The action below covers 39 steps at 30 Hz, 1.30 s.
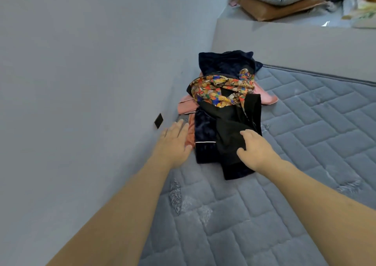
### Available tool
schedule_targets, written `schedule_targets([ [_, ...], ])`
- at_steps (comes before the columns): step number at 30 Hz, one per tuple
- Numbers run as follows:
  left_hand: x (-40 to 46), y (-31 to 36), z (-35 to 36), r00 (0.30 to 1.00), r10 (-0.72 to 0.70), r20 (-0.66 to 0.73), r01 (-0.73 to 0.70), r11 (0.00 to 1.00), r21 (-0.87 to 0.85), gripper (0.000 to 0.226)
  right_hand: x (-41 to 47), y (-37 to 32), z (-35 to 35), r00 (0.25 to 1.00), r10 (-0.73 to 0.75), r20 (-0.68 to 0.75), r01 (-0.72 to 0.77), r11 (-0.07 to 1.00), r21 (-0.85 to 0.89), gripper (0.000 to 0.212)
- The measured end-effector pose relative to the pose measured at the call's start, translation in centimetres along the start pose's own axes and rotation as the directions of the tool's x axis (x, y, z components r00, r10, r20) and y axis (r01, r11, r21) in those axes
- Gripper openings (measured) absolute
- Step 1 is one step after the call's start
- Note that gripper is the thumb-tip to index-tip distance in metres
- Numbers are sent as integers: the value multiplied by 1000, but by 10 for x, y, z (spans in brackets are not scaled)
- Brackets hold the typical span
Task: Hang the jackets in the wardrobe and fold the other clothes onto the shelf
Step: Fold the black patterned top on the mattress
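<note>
A heap of clothes lies on the grey quilted mattress (305, 135) against the wall. On top is a black garment (230, 127) with a colourful patterned lining (221, 90). Under it are a dark navy velvet piece (221, 62) with white piping and a pink garment (186, 106). My left hand (175, 141) reaches with straight fingers to the heap's left edge, beside the pink cloth. My right hand (256, 149) rests on the black garment, thumb and fingers curling into its fabric. No wardrobe or shelf is in view.
A grey wall (81, 82) runs along the left with a black socket plate (158, 120) near the mattress. Behind the heap stands a grey headboard ledge (295, 41). Folded pillows and cushions (280, 1) are stacked on it at the top right.
</note>
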<state>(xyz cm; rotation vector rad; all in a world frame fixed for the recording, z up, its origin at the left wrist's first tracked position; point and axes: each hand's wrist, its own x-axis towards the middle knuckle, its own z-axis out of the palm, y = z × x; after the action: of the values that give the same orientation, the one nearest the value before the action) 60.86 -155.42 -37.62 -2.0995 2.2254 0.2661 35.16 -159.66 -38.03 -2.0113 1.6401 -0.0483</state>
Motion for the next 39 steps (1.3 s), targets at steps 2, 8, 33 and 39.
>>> schedule_targets([
  [2, 38, 10, 47, 997, 66, 41, -66, 998, 20, 74, 32, 35, 25, 999, 45, 10, -45, 999, -19, 66],
  [8, 135, 63, 160, 974, 204, 98, -200, 978, -50, 81, 103, 139, 105, 978, 195, 80, -204, 971, 126, 79],
  [33, 220, 86, 307, 922, 128, 367, -88, 988, -125, 46, 225, 246, 265, 931, 292, -218, -275, 956, 106, 49],
  [39, 217, 92, 311, 908, 114, 403, -65, 989, -135, 47, 225, 247, 267, 931, 291, -221, -279, 957, 84, 50],
])
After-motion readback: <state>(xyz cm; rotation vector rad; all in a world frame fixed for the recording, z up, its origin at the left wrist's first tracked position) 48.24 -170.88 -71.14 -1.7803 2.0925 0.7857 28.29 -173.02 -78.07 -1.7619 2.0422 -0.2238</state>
